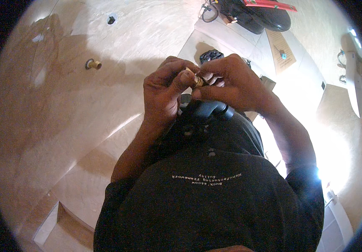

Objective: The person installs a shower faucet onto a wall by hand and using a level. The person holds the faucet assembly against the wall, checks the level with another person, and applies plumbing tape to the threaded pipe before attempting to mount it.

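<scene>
Just above the middle of the frame, the left hand (pixel 166 86) and the right hand (pixel 235 82) meet over a small brass fitting (pixel 199 81). The left thumb and fingers pinch its upper-left end, the right ones its lower-right side; the fingers hide much of its outline, so its full shape cannot be told.

Directly below the hands, close to them, a dark tool-like object (pixel 208 110) borders the dark shirt (pixel 210 201), which fills the lower middle.

To the left there is wide room: the veined beige wall (pixel 63 101) runs well apart from the left hand, interrupted by a protruding brass pipe stub (pixel 93 64) and, at the upper left, a round hole (pixel 112 19). A bright, slanting lower edge bounds that wall.

Room is tighter beyond the right hand's knuckles, where a black bundle (pixel 211 55) sits near. Farther off at the upper right lie a cardboard piece (pixel 281 52) and a red bar (pixel 271 4), both well apart from the fingers.
</scene>
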Demonstrator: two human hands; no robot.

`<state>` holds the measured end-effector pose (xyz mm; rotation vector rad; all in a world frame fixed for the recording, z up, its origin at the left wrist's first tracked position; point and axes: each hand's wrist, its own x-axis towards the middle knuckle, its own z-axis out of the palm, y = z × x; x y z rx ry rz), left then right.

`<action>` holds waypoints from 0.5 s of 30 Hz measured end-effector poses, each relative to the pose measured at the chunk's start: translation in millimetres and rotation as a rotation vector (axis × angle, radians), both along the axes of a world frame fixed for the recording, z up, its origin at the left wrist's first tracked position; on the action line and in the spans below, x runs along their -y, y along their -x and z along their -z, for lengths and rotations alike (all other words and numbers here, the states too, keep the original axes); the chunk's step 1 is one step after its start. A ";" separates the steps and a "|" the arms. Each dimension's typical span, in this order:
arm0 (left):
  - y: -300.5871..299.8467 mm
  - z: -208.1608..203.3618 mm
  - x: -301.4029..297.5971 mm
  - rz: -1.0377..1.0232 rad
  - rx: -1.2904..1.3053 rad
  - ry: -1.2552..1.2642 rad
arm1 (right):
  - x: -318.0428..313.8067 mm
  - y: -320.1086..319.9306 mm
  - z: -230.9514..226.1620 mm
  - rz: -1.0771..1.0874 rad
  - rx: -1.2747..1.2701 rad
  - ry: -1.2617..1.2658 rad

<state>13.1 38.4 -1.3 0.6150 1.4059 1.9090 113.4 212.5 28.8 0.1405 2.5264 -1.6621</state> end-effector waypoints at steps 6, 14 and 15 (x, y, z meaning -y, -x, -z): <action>3.6 -1.6 -6.7 0.002 -0.099 0.036 | -13.6 6.3 20.4 -0.025 0.197 0.341; 36.5 10.8 -24.1 0.090 -0.079 0.255 | 0.7 -4.9 51.6 0.053 0.025 0.254; 40.0 13.0 -30.4 0.175 -0.122 0.296 | 0.0 -6.1 53.7 0.027 0.021 0.256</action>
